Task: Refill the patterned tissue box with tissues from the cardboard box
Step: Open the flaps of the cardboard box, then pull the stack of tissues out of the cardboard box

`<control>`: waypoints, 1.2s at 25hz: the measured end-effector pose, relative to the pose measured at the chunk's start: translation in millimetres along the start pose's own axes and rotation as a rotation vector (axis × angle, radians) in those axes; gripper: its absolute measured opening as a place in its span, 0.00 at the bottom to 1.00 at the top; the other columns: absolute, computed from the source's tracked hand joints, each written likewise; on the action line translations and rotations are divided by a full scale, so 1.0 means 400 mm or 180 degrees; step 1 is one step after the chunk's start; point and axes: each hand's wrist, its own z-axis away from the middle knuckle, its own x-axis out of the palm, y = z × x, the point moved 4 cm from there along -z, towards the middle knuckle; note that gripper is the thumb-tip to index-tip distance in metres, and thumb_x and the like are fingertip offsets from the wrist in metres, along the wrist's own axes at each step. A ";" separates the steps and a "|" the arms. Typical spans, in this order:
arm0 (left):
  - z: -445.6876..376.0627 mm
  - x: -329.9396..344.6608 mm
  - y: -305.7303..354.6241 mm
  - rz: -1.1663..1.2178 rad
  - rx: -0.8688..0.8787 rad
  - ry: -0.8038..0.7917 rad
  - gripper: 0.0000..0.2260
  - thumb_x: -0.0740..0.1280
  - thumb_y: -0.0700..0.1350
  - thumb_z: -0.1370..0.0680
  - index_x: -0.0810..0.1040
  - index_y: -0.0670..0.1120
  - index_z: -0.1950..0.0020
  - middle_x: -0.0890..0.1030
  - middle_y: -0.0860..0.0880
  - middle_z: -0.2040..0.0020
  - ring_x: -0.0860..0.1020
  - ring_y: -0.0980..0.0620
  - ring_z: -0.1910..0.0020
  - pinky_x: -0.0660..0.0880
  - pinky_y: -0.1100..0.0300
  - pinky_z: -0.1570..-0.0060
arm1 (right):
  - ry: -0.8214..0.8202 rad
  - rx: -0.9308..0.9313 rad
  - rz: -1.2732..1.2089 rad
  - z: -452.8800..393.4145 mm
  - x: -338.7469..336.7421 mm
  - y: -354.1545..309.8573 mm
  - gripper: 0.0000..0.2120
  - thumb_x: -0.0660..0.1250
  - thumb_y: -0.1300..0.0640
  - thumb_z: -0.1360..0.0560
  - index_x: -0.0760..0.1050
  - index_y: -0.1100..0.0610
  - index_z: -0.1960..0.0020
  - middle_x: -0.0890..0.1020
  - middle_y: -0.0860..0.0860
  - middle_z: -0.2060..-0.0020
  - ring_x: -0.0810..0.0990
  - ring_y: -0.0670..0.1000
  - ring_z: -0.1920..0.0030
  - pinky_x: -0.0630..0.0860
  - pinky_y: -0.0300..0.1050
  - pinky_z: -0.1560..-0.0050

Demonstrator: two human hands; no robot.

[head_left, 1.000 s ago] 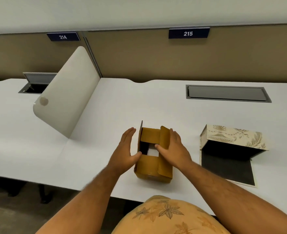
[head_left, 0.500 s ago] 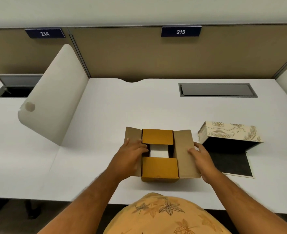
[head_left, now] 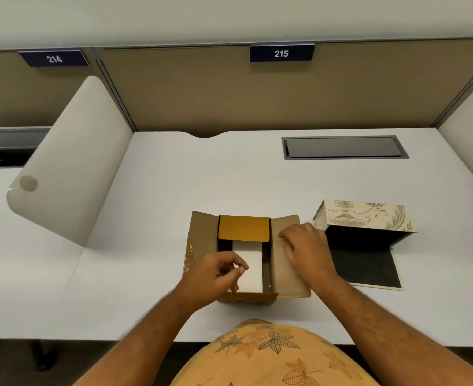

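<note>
The brown cardboard box (head_left: 243, 228) stands near the desk's front edge with its flaps spread. A white stack of tissues (head_left: 250, 261) shows inside it. My left hand (head_left: 216, 274) hovers over the box's near left part, fingers curled at the stack's left edge; I cannot tell whether it grips the tissues. My right hand (head_left: 306, 252) lies flat on the box's right flap and presses it outward. The patterned tissue box (head_left: 365, 218) lies on its side to the right, its dark inside facing me and its lid (head_left: 366, 267) flat on the desk.
The white desk (head_left: 174, 190) has a grey cable hatch (head_left: 344, 147) at the back right. A white rounded divider panel (head_left: 71, 157) rises on the left. Brown partition walls close the back. Another divider stands at the far right.
The box's side flaps went from half closed to spread wide. The near flap has dropped and more of the tissues show. My left hand moved from the left flap to over the tissues.
</note>
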 end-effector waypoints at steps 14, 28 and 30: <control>0.010 0.090 -0.051 -0.0904 -0.0690 -0.0188 0.15 0.71 0.44 0.22 0.82 0.58 0.38 0.84 0.60 0.51 0.82 0.60 0.52 0.84 0.59 0.48 | -0.0787 -0.0397 -0.0480 0.013 0.079 -0.037 0.34 0.67 0.51 0.18 0.57 0.45 0.15 0.59 0.43 0.15 0.79 0.50 0.32 0.77 0.48 0.30; -0.159 0.105 -0.056 0.0909 -0.1630 0.0336 0.35 0.74 0.36 0.21 0.59 0.48 0.19 0.75 0.46 0.25 0.76 0.47 0.30 0.76 0.55 0.35 | -0.0994 0.1349 -0.2516 -0.047 0.097 -0.113 0.26 0.67 0.56 0.18 0.67 0.48 0.21 0.78 0.49 0.28 0.78 0.54 0.29 0.76 0.44 0.36; -0.173 0.111 -0.086 0.0918 -0.1895 0.0448 0.34 0.72 0.39 0.19 0.58 0.46 0.18 0.75 0.44 0.25 0.76 0.44 0.29 0.75 0.50 0.31 | -0.1398 0.1977 -0.3158 -0.030 0.125 -0.136 0.28 0.66 0.53 0.17 0.64 0.50 0.18 0.76 0.50 0.25 0.75 0.54 0.27 0.73 0.48 0.31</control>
